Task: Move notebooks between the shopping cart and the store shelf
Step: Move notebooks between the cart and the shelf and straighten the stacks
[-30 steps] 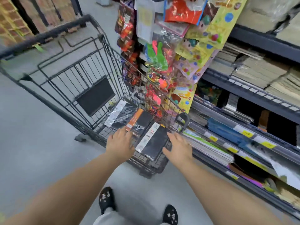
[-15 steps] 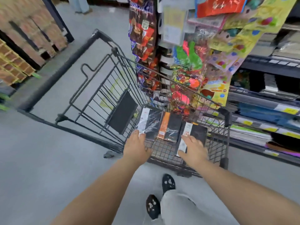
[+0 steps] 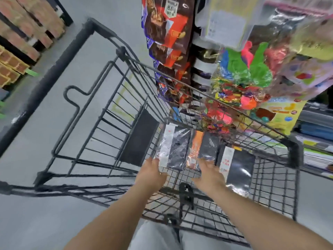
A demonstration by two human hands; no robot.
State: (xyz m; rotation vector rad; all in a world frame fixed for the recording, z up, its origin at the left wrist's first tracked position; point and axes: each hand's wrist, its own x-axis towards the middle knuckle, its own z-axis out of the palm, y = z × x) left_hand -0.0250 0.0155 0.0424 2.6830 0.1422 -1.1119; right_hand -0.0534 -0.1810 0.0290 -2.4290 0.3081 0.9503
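Cart (image 3: 59, 69): big, black, made of wire. It stands just beside the shelf.
Shelf (image 3: 319, 156): on the right, with flat stacks on it.
Bags (image 3: 169, 33): snack bags hang above the far right side of the cart.
Right notebook (image 3: 237, 168): dark, with a white strip. It lies flat on the cart floor.
Left notebook (image 3: 177, 148): dark, white strip, flat on the cart floor.
Middle notebook (image 3: 207, 147): dark, orange strip, lies between the other two.
Right hand (image 3: 210, 175): fingers spread, holding nothing, over the near end of the middle notebook.
Left hand (image 3: 151, 175): fingers straight, holding nothing, tips at the near edge of the left notebook.
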